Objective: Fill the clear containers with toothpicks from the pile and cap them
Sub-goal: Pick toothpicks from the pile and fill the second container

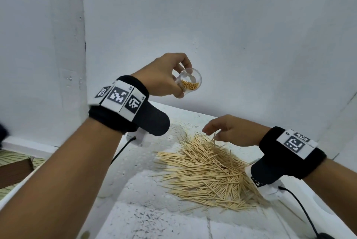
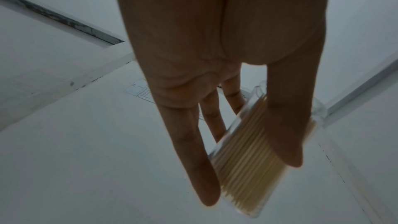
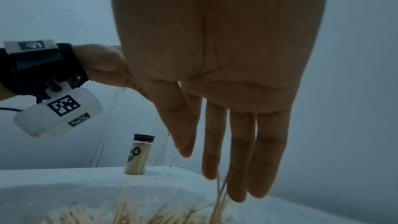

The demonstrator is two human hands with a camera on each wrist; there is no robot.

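Observation:
My left hand (image 1: 183,84) is raised above the table's far side and grips a clear container (image 1: 191,82), tilted with its open mouth toward me and partly filled with toothpicks. In the left wrist view the thumb (image 2: 284,134) and fingers clasp the container (image 2: 243,159). My right hand (image 1: 211,134) hovers over the far end of the toothpick pile (image 1: 208,171), fingers pointing down. A few toothpicks (image 3: 219,192) stand up between its fingertips (image 3: 237,185). A filled container with a dark cap (image 3: 138,156) stands upright on the table.
White walls close the space on the left and behind. The white table (image 1: 154,219) ends at a left edge, beyond which a brown wooden object (image 1: 15,171) sits lower down. Black cables (image 1: 301,206) trail from both wrist cameras.

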